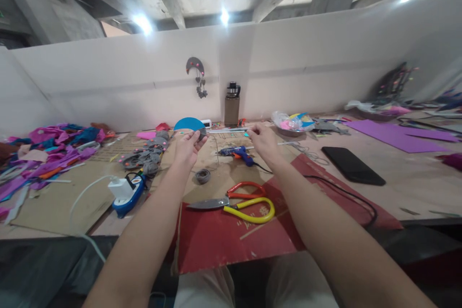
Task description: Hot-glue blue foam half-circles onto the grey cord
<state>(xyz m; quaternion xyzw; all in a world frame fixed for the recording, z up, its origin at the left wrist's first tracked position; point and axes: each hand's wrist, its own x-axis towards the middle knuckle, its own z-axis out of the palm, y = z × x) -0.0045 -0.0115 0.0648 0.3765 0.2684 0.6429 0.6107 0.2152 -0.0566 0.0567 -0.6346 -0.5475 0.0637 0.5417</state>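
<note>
Hands hung above the table (397, 173). The left hand (187, 147) gripped a blue half-disc (188, 124) by its lower edge. The right hand (263, 138) was pinched shut, its hold unclear, above the glue gun (240, 154), beyond the scissors (238, 202).

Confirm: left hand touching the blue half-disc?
Touching. The head view shows the left hand with its fingertips closed on the lower edge of the blue half-disc; no gap shows between them.
</note>
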